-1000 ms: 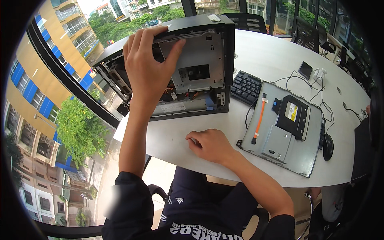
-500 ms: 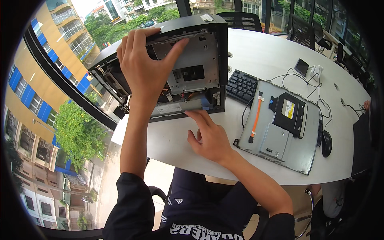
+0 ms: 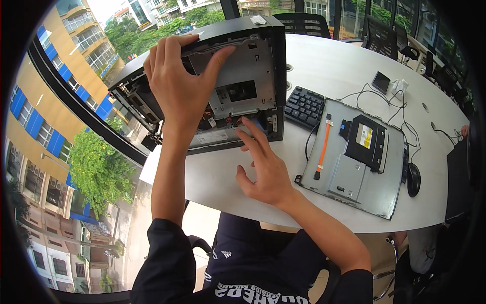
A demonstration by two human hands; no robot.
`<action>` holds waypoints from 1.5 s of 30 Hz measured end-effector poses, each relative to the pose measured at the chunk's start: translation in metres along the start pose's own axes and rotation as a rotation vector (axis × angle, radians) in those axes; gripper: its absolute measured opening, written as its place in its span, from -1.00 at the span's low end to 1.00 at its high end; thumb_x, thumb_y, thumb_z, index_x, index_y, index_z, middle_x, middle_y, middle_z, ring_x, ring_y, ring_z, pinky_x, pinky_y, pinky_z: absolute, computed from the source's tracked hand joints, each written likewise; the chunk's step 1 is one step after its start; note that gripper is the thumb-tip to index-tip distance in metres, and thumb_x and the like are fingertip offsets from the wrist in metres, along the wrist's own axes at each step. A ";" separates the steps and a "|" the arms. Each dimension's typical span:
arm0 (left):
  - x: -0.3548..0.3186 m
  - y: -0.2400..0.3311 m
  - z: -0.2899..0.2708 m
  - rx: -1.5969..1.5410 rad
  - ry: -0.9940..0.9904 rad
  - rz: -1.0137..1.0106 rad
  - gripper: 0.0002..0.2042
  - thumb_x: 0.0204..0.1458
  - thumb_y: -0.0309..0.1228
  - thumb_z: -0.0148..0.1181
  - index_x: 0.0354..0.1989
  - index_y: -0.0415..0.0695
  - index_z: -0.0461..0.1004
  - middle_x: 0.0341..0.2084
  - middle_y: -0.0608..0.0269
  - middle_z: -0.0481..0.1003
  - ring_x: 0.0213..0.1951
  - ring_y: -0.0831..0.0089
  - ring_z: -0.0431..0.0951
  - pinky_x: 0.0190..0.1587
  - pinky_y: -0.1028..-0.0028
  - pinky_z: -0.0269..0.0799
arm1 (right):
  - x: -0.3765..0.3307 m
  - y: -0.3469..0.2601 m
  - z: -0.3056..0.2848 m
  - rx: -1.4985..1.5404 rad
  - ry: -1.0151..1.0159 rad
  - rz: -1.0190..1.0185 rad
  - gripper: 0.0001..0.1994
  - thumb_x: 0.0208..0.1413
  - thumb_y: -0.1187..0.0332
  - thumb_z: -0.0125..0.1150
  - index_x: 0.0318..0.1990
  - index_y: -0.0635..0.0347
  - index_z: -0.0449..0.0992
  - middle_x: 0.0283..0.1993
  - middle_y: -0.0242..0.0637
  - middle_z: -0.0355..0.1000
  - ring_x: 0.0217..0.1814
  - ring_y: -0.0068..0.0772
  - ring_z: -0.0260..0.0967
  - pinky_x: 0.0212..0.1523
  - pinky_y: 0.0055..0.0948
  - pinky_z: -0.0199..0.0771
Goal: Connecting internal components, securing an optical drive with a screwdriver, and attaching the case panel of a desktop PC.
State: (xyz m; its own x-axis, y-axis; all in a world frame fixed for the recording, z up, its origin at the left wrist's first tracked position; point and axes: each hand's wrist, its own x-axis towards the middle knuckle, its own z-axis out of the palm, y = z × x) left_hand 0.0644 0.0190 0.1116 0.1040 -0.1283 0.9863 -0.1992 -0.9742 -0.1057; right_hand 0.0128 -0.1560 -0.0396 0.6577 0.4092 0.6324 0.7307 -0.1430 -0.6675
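A black desktop computer case (image 3: 255, 68) stands upright on the table with its side open, showing a grey metal bracket and wires inside. My left hand (image 3: 174, 76) grips its top edge, fingers over the rim and thumb along the inner metal. My right hand (image 3: 266, 175) holds nothing; its fingers are apart, and the fingertips reach the lower part of the opening beside the wires (image 3: 234, 121). Whether they touch a wire I cannot tell. To the right lies the grey metal side panel (image 3: 372, 195), bearing a black optical drive (image 3: 362, 144) and an orange cable (image 3: 323, 152).
A black keyboard (image 3: 304, 107) lies partly under the panel. Beyond it are a black phone (image 3: 380, 82), a white charger (image 3: 400, 86) and loose cables. A mouse (image 3: 413, 180) sits right of the panel. At the far right edge a person's hand (image 3: 464, 130) shows.
My right hand has moved up, its fingertips going from the case's lower edge to the wires inside. My left hand keeps its grip on the case.
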 end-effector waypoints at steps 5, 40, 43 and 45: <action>0.001 0.001 0.003 0.056 -0.011 0.049 -0.46 -0.14 0.08 0.53 -0.29 -0.16 0.51 -0.39 0.25 0.49 -0.24 0.26 0.48 0.00 0.29 0.29 | -0.001 0.002 -0.002 -0.013 -0.012 -0.004 -0.27 -0.11 0.46 0.21 0.35 0.27 0.27 0.57 -0.11 0.02 0.19 -0.03 0.49 -0.14 -0.32 0.61; 0.003 0.008 -0.011 -0.004 -0.141 -0.105 -0.48 -0.15 0.02 0.58 -0.25 -0.18 0.59 -0.34 0.26 0.58 -0.22 0.36 0.57 -0.03 0.35 0.41 | 0.001 0.010 0.002 -0.579 -0.083 -0.062 -0.17 -0.13 0.49 0.23 0.42 0.42 0.17 0.65 -0.13 -0.22 -0.46 -0.32 0.43 -0.45 -0.43 0.57; 0.002 0.005 -0.011 0.025 -0.143 -0.041 -0.48 -0.16 -0.01 0.58 -0.20 -0.17 0.59 -0.32 0.27 0.57 -0.19 0.34 0.56 0.02 0.32 0.39 | 0.000 0.009 0.003 -0.489 -0.066 -0.044 -0.18 -0.15 0.55 0.20 0.41 0.41 0.18 0.63 -0.12 -0.15 -0.37 -0.27 0.51 -0.42 -0.39 0.59; 0.000 0.001 -0.013 0.021 -0.164 0.030 -0.45 -0.18 -0.02 0.59 -0.13 -0.15 0.58 -0.26 0.26 0.56 -0.14 0.31 0.55 0.07 0.29 0.37 | 0.000 0.009 0.003 -0.447 -0.052 -0.050 -0.18 -0.15 0.55 0.21 0.41 0.39 0.18 0.63 -0.12 -0.15 -0.35 -0.26 0.53 -0.42 -0.38 0.59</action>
State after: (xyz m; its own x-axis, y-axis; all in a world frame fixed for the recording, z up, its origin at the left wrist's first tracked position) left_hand 0.0512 0.0208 0.1134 0.2561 -0.1840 0.9490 -0.1839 -0.9731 -0.1390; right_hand 0.0188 -0.1545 -0.0475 0.6176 0.4690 0.6314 0.7763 -0.4925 -0.3935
